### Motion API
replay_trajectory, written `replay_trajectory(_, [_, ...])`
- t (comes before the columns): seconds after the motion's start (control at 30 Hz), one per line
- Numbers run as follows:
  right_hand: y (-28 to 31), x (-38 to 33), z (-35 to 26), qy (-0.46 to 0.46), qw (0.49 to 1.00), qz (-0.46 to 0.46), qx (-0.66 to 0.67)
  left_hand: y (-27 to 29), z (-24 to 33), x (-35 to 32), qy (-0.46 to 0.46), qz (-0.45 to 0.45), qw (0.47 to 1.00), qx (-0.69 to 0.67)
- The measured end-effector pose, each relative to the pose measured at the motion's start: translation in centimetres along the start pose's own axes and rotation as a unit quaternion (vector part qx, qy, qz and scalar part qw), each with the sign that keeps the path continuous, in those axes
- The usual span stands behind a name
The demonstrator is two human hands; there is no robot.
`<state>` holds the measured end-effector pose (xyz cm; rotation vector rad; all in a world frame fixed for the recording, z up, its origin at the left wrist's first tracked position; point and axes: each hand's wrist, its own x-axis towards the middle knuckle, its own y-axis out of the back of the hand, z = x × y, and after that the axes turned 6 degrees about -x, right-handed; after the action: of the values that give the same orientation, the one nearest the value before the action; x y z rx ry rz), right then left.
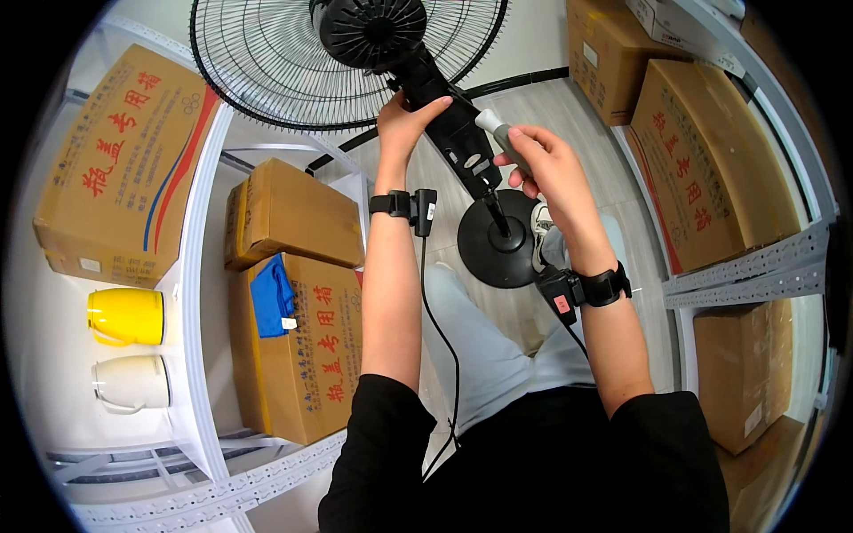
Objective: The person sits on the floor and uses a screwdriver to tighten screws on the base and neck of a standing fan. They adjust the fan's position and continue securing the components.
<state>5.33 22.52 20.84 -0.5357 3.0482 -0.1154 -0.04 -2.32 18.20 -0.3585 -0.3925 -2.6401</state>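
Note:
A black standing fan (462, 147) rises from a round base (484, 253) on the floor, its column tilted up toward the left. Behind the motor housing (378, 34) spreads the wire grille (267, 67). My left hand (404, 133) grips the column just below the motor, thumb on the near side and the other fingers partly hidden. In my right hand (553, 169) is a short grey-handled tool with a white tip (505, 135), perhaps a small brush. Its fingers are closed round the handle, and the white tip points at the column, close beside it.
White metal shelves (200, 293) with cardboard boxes (306, 351) stand at the left, and more boxes (702, 169) at the right. A blue cloth (272, 298) lies on one box. Yellow (133, 316) and white jugs (138, 384) sit on the left shelf. Cables (449, 338) hang from my wrist straps.

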Motion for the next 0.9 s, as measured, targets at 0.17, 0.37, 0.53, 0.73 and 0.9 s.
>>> replay_trajectory(0.17, [-0.8, -0.5, -0.1, 0.159, 0.955, 0.054, -0.245, 0.5, -0.8, 0.1, -0.004, -0.008, 1.000, -0.021])
replay_trajectory(0.37, [-1.3, -0.6, -0.6, 0.242, 0.828, 0.167, -0.477, -0.1, 0.1, -0.1, -0.004, 0.000, 1.000, -0.009])
replay_trajectory(0.53, [-0.6, 0.9, -1.9, 0.029, 0.976, 0.045, -0.210, 0.1, -0.8, 0.3, -0.009, -0.003, 1.000, -0.018])
replay_trajectory(0.73, [-0.2, 0.4, -0.7, 0.243, 0.880, 0.113, -0.392, 0.2, -1.1, 0.5, -0.013, 0.002, 1.000, 0.005])
replay_trajectory(0.9, [-0.8, 0.1, -1.4, 0.229, 0.867, 0.120, -0.425, 0.0, -0.3, 0.0, 0.014, -0.005, 1.000, 0.004])
